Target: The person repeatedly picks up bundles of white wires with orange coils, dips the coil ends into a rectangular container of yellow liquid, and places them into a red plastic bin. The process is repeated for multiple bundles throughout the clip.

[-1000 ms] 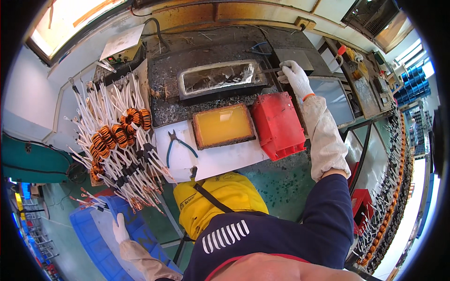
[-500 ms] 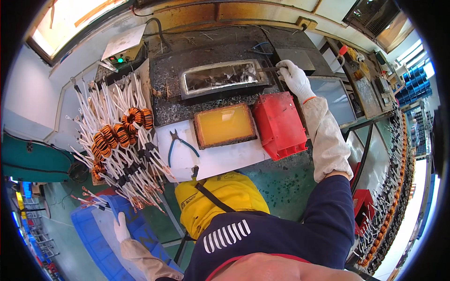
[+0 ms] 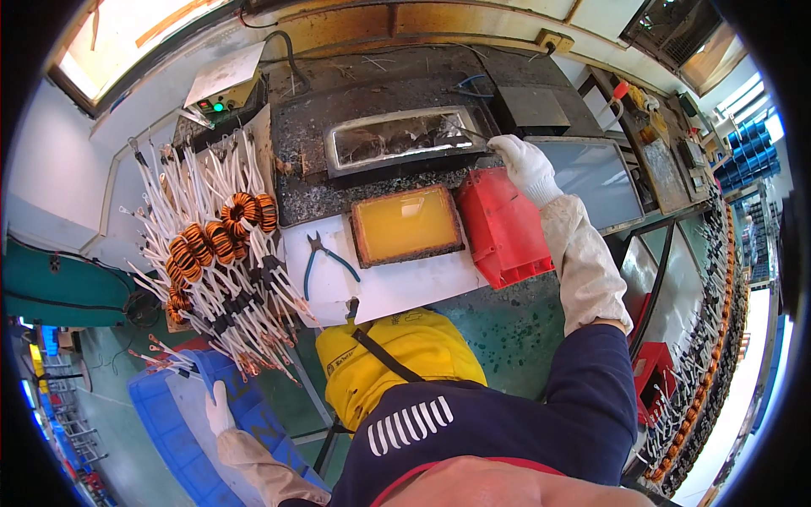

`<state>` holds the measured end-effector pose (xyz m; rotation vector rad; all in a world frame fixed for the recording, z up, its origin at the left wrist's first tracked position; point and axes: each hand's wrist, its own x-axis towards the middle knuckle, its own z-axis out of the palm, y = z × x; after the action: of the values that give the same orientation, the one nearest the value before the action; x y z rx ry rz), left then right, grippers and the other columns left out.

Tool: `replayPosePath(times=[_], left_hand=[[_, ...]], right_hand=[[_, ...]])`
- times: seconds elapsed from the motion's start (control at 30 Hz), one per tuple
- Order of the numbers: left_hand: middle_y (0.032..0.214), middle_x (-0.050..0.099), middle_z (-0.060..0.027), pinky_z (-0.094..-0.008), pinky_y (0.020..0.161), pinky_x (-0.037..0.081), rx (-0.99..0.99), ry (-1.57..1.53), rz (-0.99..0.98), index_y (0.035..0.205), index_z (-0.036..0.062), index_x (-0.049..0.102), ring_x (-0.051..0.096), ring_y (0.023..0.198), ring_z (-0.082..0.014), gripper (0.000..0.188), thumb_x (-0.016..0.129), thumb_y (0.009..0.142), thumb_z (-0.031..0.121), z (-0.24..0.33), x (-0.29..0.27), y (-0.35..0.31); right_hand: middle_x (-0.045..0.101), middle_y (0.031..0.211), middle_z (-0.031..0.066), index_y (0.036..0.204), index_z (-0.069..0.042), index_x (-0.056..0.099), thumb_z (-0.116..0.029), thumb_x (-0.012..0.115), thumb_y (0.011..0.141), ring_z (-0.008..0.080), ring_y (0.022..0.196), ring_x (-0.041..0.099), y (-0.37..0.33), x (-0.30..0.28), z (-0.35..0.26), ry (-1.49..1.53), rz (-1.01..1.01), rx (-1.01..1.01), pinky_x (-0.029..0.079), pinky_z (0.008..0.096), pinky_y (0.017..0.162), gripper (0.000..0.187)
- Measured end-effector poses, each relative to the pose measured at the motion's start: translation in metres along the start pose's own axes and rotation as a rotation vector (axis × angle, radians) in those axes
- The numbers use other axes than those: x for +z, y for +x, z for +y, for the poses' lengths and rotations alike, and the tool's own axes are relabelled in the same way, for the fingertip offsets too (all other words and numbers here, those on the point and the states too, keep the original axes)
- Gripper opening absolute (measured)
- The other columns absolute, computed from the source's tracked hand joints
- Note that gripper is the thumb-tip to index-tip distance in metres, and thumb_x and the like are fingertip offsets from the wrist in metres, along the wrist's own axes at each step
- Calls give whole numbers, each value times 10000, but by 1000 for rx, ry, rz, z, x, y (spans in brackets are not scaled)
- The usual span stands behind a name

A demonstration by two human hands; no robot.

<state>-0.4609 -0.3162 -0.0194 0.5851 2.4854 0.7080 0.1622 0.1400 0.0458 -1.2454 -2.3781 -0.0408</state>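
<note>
My right hand (image 3: 525,165), in a white glove, is closed on a thin dark flat scraper-like strip (image 3: 475,133). The strip's tip reaches over the right end of a rectangular solder pot (image 3: 405,159), whose surface shows shiny metal and dark patches. My left hand (image 3: 219,411), also gloved, is low on the left by a blue plastic bin (image 3: 165,422); its fingers are stretched out and it holds nothing visible. Nearer me than the pot are a tray of amber liquid (image 3: 405,226) and a red plastic box (image 3: 507,230).
Blue-handled pliers (image 3: 325,260) lie on a white sheet. Orange-and-black wound ring coils (image 3: 241,215) with white leads are heaped on the left. Behind them stands a control box (image 3: 221,97) with a green light. More coils (image 3: 705,393) line the right side.
My right hand has moved slightly nearer me, and the strip now slants differently, its tip over the right end of the pot. My left hand has stayed put.
</note>
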Motion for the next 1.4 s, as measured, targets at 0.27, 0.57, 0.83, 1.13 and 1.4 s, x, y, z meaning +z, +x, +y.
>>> replayPosePath(times=[0.27,0.57,0.83,1.13,1.4], left_hand=[[1311,565,-211,-354,1031,378,17,-6,-19,1343,-51,499,536,1194,-309,817,568,870,612,-7,0,5],[1329,552,-213,-352,1050,358,24,-8,-12,1353,-53,486,517,1224,-311,815,559,880,607,-11,0,5],[1354,529,-222,-350,1068,343,-4,40,13,1370,-68,460,497,1254,-313,866,564,865,628,-15,-1,6],[1384,499,-235,-362,1090,319,-18,9,-29,1385,-76,435,466,1290,-327,906,568,850,642,-9,-1,7],[1370,509,-241,-361,1081,330,-35,57,12,1380,-78,440,477,1277,-325,904,566,852,644,-10,0,6]], right_hand=[[630,1026,94,1117,-134,564,2,534,833,322,858,644,0,4,4,-12,62,-23,519,421,732,316],[672,1006,131,1109,-79,598,-58,549,926,313,918,672,8,0,-2,154,211,224,533,379,761,190],[645,1039,139,1132,-104,582,-98,534,932,365,925,634,10,9,-9,202,158,145,515,427,758,206],[637,999,130,1111,-100,572,-54,546,911,348,889,637,12,19,-4,65,102,32,517,420,728,206],[644,1023,127,1122,-107,574,-37,522,879,350,909,637,14,14,4,51,108,46,511,437,766,258]])
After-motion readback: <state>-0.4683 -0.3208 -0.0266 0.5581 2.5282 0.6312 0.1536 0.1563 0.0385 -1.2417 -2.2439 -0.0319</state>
